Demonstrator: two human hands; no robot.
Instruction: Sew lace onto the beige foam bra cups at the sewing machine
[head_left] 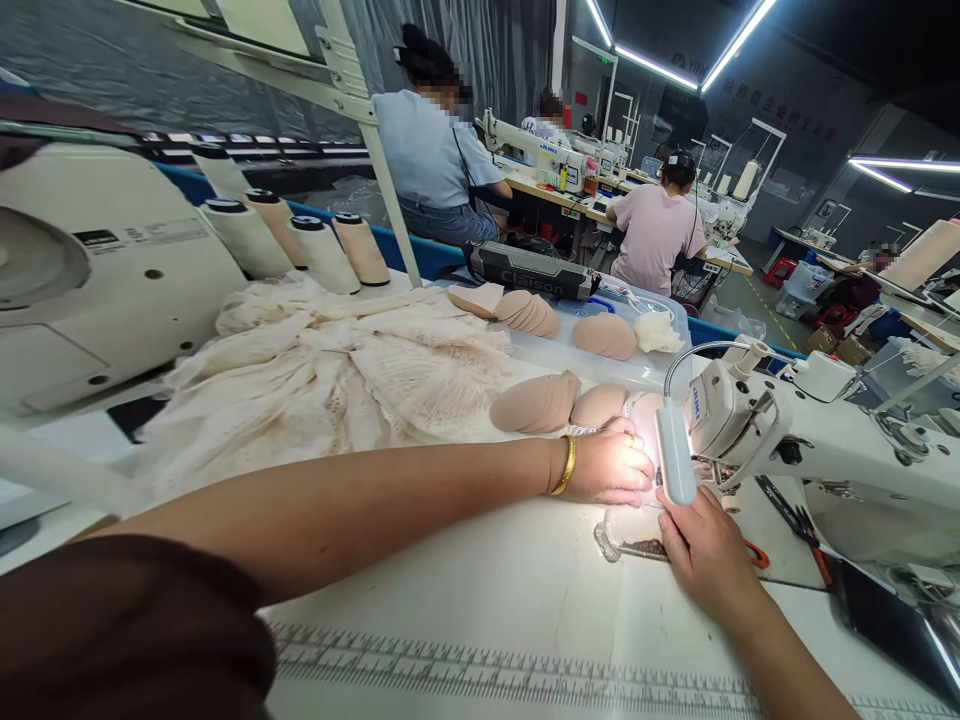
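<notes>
My left hand [611, 465], with a gold bracelet [568, 466] at the wrist, rests on a pale pink fabric piece [641, 408] beside the needle area of a white sewing machine [750, 400]. Its fingers are bent and closed on the cloth. Opposite it, my right hand [705, 550] touches the near part of the fabric, thumb and forefinger apart. A small grey lamp [676, 455] shines down between both hands and hides some right fingertips and the needle. Just past my left hand lie stacked beige oval pads [536, 403], with a lace edge next to them.
Cream lace fabric [360, 360] is heaped at left, near thread cones [326, 255]. A clear plastic tray [525, 350] holds more pads. Orange-handled scissors [757, 555] lie under the machine arm. A printed ruler [487, 665] runs along the front. Other people sit at machines beyond.
</notes>
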